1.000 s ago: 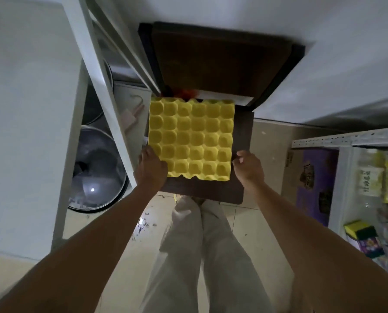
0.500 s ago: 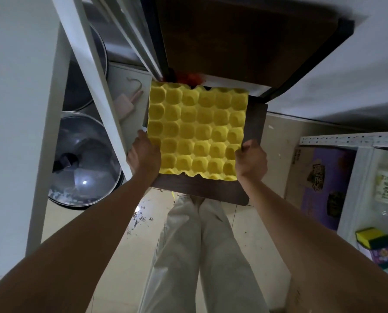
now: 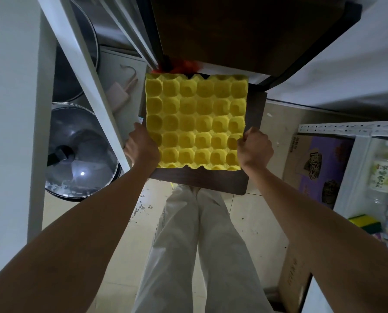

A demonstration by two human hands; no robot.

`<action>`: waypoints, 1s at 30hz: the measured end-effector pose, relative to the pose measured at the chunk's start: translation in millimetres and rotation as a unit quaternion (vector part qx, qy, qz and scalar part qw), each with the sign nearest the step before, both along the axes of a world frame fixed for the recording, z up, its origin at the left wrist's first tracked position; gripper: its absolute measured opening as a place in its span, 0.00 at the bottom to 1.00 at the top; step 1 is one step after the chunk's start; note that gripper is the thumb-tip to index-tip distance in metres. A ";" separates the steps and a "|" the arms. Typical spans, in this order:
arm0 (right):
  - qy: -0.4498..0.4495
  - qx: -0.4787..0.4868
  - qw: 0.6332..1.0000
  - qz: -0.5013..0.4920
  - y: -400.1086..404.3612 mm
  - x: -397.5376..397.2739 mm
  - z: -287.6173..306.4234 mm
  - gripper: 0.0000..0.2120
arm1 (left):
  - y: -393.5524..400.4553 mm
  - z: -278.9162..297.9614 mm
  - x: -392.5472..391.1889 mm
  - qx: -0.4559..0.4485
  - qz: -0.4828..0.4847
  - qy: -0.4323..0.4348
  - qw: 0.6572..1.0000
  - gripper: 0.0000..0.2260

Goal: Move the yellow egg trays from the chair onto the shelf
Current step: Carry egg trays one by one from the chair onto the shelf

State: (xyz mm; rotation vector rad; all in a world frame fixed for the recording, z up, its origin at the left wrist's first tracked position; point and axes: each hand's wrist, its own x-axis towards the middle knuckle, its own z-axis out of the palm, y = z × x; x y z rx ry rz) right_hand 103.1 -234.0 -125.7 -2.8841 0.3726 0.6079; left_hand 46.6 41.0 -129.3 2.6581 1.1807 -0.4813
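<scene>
A stack of yellow egg trays with rows of round cups sits over the dark wooden chair seat. My left hand grips the stack's left edge near its front corner. My right hand is closed around the right edge near the front. The chair's dark backrest rises behind the trays. A white metal shelf frame stands to the left. How many trays are in the stack I cannot tell.
Two lidded steel pots sit on the left shelf, with a pink-handled tool beside them. A purple carton and a second shelf holding bottles and sponges stand at the right. My legs in pale trousers are below the chair.
Both hands have closed onto the tray stack's side edges, and the stack now looks larger and nearer than a second ago.
</scene>
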 end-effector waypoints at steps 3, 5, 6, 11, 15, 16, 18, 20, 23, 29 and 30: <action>-0.006 0.002 1.000 0.025 -1.3 -3.4 3.4 0.04 | 0.4 3.1 3.0 -0.004 0.004 0.004 1.000 0.05; -0.006 0.002 0.999 0.037 -1.7 -5.8 6.5 0.04 | 1.1 6.4 4.4 -0.005 0.002 0.003 1.000 0.06; -0.001 0.002 0.999 0.039 -1.6 -6.6 8.2 0.04 | 1.4 8.2 4.8 -0.006 0.001 0.000 1.000 0.06; 0.029 0.033 0.999 0.015 -3.8 -5.7 14.0 0.08 | 0.6 16.3 7.2 0.000 0.003 -0.011 1.000 0.06; 0.043 0.098 0.994 0.002 -11.7 -6.9 11.7 0.09 | 0.5 19.9 8.1 -0.024 0.028 -0.031 0.999 0.08; 0.045 0.112 0.993 -0.007 -13.7 -6.2 10.0 0.08 | 0.5 20.1 8.1 -0.037 0.030 -0.042 0.998 0.08; 0.045 0.133 0.990 -0.018 -16.2 -4.2 6.5 0.06 | 1.4 20.1 7.7 -0.057 0.032 -0.058 0.996 0.09; 0.043 0.151 0.987 -0.029 -18.7 -3.5 3.7 0.06 | 2.6 19.9 5.3 -0.064 0.031 -0.060 0.996 0.10; 0.029 0.178 0.983 -0.037 -22.7 -5.0 1.3 0.06 | 4.3 20.5 -1.4 -0.068 0.036 -0.080 0.994 0.09; -0.010 0.229 0.972 -0.061 -27.5 -22.3 10.2 0.07 | -12.6 41.9 -1.2 -0.134 0.103 -0.170 0.971 0.09; -0.019 0.236 0.969 -0.074 -29.5 -27.8 12.7 0.08 | -15.1 46.8 0.3 -0.133 0.104 -0.175 0.970 0.10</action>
